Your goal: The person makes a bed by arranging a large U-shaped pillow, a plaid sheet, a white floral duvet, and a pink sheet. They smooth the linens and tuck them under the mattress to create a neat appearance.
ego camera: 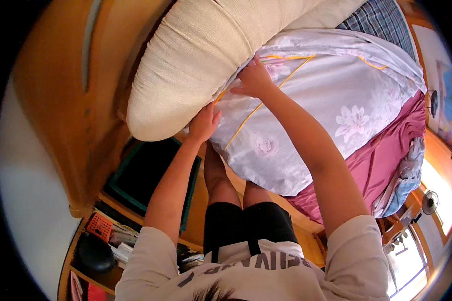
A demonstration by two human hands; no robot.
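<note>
A pale floral quilt [282,124] with yellow trim covers much of the bed before me. Against its left side lies a long cream padded cushion [199,56], perhaps part of the bed's headboard. My left hand [203,123] is at the quilt's near corner, right by the cushion's lower edge, its fingertips hidden and its thumb apart. Farther along the same edge, my right hand [254,79] rests on the quilt with its fingers at the seam beside the cushion. Whether either hand grips the cloth is hidden.
A maroon sheet [384,139] shows under the quilt, with folded denim clothing [405,192] on it. Blue striped cloth [380,26] lies at the far end. A green-edged black mat or panel [150,173] and shelf with orange basket [100,227] are left; a fan [430,202] stands right.
</note>
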